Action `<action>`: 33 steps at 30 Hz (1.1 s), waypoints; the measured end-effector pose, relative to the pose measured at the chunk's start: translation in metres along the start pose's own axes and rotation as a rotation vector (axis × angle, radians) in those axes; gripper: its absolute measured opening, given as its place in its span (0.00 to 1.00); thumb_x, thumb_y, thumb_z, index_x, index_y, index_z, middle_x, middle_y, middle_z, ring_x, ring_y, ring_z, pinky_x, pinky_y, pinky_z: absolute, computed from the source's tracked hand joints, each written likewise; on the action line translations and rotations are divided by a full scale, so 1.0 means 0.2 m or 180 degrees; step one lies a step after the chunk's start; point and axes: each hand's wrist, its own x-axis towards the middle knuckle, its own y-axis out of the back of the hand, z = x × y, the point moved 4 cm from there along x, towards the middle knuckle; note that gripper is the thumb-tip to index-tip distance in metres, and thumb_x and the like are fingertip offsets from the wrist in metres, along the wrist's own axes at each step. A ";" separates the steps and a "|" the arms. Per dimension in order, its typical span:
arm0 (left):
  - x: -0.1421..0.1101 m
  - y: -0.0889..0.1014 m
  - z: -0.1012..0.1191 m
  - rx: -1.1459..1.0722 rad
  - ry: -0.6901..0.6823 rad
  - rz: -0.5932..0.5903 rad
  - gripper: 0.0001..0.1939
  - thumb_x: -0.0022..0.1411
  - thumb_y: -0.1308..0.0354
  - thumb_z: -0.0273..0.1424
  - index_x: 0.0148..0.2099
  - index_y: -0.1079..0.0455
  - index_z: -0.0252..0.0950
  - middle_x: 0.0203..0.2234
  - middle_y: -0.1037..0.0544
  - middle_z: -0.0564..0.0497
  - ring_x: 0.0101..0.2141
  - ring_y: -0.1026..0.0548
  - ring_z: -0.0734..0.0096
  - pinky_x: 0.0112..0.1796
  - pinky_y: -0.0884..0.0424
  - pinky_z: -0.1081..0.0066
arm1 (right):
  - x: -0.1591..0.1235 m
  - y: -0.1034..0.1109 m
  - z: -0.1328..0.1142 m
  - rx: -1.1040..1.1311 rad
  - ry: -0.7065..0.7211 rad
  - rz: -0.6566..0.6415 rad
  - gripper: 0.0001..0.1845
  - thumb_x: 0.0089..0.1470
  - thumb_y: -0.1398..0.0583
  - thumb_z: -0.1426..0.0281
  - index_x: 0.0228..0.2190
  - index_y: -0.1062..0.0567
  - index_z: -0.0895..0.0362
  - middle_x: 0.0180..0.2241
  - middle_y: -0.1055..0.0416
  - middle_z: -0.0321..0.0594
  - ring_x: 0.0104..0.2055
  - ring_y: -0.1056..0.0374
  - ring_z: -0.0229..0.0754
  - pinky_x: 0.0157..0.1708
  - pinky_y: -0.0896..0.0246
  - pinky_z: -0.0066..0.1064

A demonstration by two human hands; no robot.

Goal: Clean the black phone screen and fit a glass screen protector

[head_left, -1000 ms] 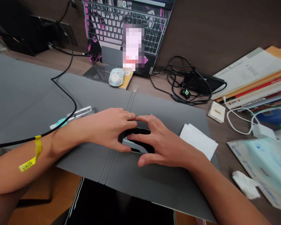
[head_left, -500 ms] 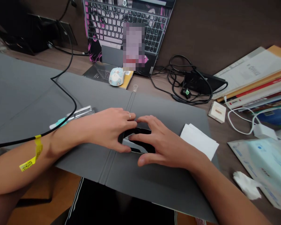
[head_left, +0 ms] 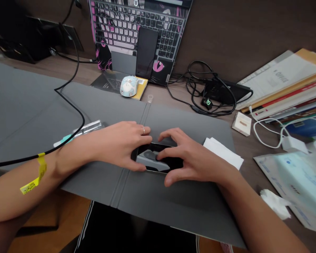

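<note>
A smartphone (head_left: pixel 152 163) with a dark, glossy screen lies flat and sideways on the grey desk mat (head_left: pixel 150 200). My left hand (head_left: pixel 123 146), a ring on one finger, grips the phone's left end between its thumb and fingers. Over the right half is my right hand (head_left: pixel 186 158), its fingers spread and bent. One fingertip of it meets or hovers just above the screen; I cannot tell which. The right hand covers part of the phone's right end.
Behind stands a laptop (head_left: pixel 123 33) with a second phone (head_left: pixel 146 52) leaning on it. A mouse (head_left: pixel 129 86) sits before it. White tissue (head_left: pixel 223 153), a small box (head_left: pixel 241 123), books (head_left: pixel 287 84) and a plastic packet (head_left: pixel 297 189) are right. A black cable (head_left: pixel 68 100) crosses my left forearm.
My right hand has slid to the right along the phone, uncovering more of the screen. My left hand keeps its grip on the left end.
</note>
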 end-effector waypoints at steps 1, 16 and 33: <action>0.00 0.00 0.00 0.0003 0.0007 -0.0008 0.24 0.60 0.40 0.53 0.43 0.27 0.36 0.36 0.28 0.49 0.33 0.28 0.62 0.37 0.36 0.64 | 0.00 0.00 0.00 0.0004 -0.0009 -0.0008 0.26 0.50 0.33 0.45 0.38 0.18 0.54 0.53 0.35 0.49 0.56 0.39 0.53 0.55 0.39 0.46; 0.02 0.00 0.02 -0.0297 0.0106 0.0201 0.25 0.54 0.36 0.55 0.37 0.31 0.38 0.35 0.28 0.51 0.35 0.27 0.61 0.38 0.34 0.63 | -0.03 0.01 0.01 0.0206 -0.0159 0.0096 0.29 0.46 0.32 0.43 0.39 0.18 0.53 0.50 0.33 0.47 0.51 0.36 0.50 0.51 0.38 0.43; 0.04 -0.09 -0.03 -0.0438 0.0035 0.0735 0.39 0.51 0.47 0.70 0.39 0.28 0.38 0.38 0.24 0.46 0.37 0.26 0.59 0.42 0.32 0.61 | -0.04 0.01 0.02 0.0417 -0.0341 0.0242 0.31 0.49 0.37 0.38 0.31 0.18 0.54 0.47 0.30 0.44 0.48 0.35 0.49 0.48 0.40 0.41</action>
